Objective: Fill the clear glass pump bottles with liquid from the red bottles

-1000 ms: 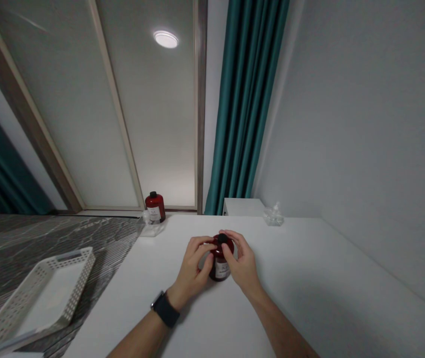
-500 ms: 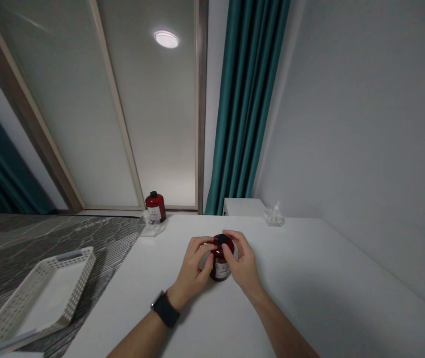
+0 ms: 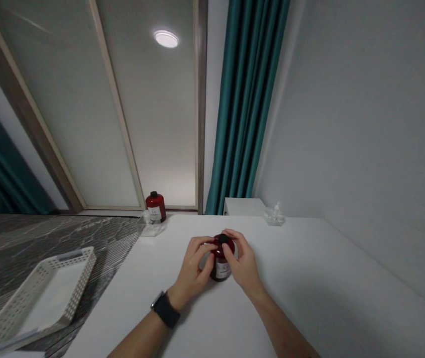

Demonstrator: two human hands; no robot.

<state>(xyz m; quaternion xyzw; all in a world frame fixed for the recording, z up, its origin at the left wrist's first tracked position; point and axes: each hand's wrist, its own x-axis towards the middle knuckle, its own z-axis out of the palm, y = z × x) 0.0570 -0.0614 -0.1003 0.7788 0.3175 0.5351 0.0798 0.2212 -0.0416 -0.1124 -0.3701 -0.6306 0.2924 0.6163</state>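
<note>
A dark red bottle (image 3: 220, 256) with a black cap (image 3: 223, 239) and a white label stands upright on the white table (image 3: 182, 328), between my two hands. My left hand (image 3: 195, 266), a black watch on its wrist, curls round the bottle's left side, fingers on its shoulder. From the right, my right hand (image 3: 244, 263) closes round the bottle's upper part, thumb in front just below the cap and fingers behind it. Some fingertips are hidden behind the bottle, so I cannot tell whether they touch the cap.
A second red bottle (image 3: 155, 208) stands at the table's far left corner, beside a clear plastic container (image 3: 152, 228). At the far edge lies a clear item (image 3: 274, 215), with a white box (image 3: 244, 206) behind it. A white perforated basket (image 3: 81, 278) sits lower, left of the table.
</note>
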